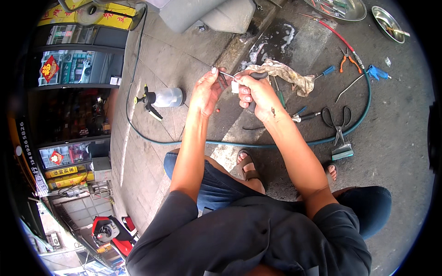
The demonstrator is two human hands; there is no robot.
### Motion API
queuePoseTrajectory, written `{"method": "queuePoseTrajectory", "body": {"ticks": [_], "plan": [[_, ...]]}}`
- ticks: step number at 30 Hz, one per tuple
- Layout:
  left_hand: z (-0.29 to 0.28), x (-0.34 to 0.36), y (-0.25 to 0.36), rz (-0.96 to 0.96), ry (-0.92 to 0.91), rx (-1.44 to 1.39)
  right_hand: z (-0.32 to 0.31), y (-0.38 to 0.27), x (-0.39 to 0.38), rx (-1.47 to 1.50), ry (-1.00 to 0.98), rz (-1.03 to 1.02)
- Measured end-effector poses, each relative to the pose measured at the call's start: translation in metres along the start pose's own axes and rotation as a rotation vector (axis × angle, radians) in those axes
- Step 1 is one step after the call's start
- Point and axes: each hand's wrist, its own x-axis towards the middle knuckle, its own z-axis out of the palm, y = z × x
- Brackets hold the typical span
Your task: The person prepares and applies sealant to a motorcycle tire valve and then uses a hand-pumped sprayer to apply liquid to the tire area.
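Both my hands are raised in front of me and close together. My left hand (208, 92) pinches one end of a thin metal rod (225, 74) between thumb and fingers. In my right hand (258, 94) is a dark-handled tool (259, 75), its shape mostly covered by the fingers. The rod spans the gap to my right hand, where a small white piece (235, 87) shows by the fingertips; what holds it is hidden. Just beyond the right hand lies a stained cloth (299, 83). A green-handled screwdriver (280, 97) shows on the ground beside my right wrist.
A spray bottle (168, 97) stands on the left. A blue hose (294, 144) loops across the ground. To the right lie scissors (339, 129), orange-handled pliers (344, 62), a blue-handled screwdriver (328, 71) and a metal bowl (378, 14). A grey vehicle part (225, 16) overhangs wet, foamy ground ahead.
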Motion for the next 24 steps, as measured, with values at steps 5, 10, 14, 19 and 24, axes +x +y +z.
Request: {"method": "queuePoseTrajectory", "body": {"ticks": [5, 10, 14, 19, 24], "plan": [[-0.001, -0.005, -0.003, -0.017, 0.032, -0.029, -0.004, 0.002, 0.004, 0.134, -0.016, 0.157], [0.009, 0.006, -0.015, 0.039, 0.051, 0.031, 0.001, 0.012, -0.002, 0.228, 0.087, 0.073], [0.038, 0.024, -0.021, 0.084, 0.081, -0.042, 0.013, 0.022, 0.0, 0.227, 0.267, -0.204], [0.092, 0.045, -0.03, 0.058, -0.019, -0.138, -0.008, 0.023, 0.017, 0.2, 0.446, -0.558], [0.108, 0.065, -0.055, 0.06, -0.04, -0.09, -0.045, 0.0, 0.042, 0.005, 0.576, -0.549]]}}
